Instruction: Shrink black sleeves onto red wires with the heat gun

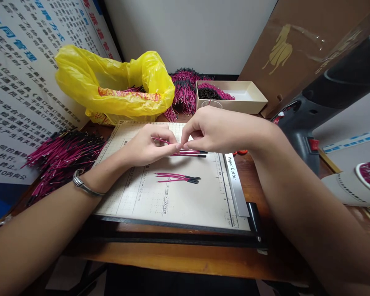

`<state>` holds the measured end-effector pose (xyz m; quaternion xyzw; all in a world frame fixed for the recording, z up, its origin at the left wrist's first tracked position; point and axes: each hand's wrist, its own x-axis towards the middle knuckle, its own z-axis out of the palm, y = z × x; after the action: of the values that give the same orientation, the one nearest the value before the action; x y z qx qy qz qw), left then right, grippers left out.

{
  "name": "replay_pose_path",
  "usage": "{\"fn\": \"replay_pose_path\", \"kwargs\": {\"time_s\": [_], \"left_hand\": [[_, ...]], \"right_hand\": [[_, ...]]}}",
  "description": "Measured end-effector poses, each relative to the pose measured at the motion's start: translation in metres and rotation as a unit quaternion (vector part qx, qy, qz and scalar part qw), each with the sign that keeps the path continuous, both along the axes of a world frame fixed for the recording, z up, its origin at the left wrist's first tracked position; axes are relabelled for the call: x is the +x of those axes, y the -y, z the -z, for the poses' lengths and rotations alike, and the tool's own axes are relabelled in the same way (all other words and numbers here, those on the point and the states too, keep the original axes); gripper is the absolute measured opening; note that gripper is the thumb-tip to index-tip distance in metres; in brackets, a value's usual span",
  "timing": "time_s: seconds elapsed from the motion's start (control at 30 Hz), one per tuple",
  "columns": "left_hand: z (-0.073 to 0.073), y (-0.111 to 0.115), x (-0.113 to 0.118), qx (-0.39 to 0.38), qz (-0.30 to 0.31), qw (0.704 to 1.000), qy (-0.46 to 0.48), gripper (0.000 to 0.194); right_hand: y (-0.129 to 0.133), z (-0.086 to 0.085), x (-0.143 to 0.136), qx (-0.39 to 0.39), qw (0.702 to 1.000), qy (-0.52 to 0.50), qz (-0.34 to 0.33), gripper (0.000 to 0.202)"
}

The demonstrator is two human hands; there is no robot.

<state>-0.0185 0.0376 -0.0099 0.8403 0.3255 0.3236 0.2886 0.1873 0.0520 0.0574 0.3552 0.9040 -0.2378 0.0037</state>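
Note:
Over the paper cutter board (185, 205), my left hand (152, 144) pinches a thin magenta wire (160, 140) between thumb and fingers. My right hand (214, 130) meets it fingertip to fingertip; its thumb and index finger are pressed together, and what they hold is too small to make out. Just under the hands, a few magenta wires with black ends (189, 154) lie on the board. Nearer to me lies a small bunch of similar wires (178, 177), black ends to the right.
A yellow plastic bag (111, 98) stands behind the board, beside piled wires (185, 88) and an open box (249, 96). More wires (64, 156) heap at left. A black heat-gun-like tool (308, 119) and a white cup (348, 189) are at right.

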Motion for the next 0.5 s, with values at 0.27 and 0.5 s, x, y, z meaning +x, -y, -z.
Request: {"fn": "replay_pose_path", "kwargs": {"time_s": [0.27, 0.5], "left_hand": [[-0.0029, 0.0015, 0.0004, -0.008, 0.01, 1.0, -0.02, 0.03], [-0.0017, -0.0007, -0.0025, -0.008, 0.02, 0.999, -0.03, 0.034]], "right_hand": [[0.0025, -0.0038, 0.0001, 0.0, 1.0, 0.027, 0.005, 0.021], [0.0012, -0.0013, -0.0004, 0.0, 0.999, 0.037, 0.0, 0.021]]}}
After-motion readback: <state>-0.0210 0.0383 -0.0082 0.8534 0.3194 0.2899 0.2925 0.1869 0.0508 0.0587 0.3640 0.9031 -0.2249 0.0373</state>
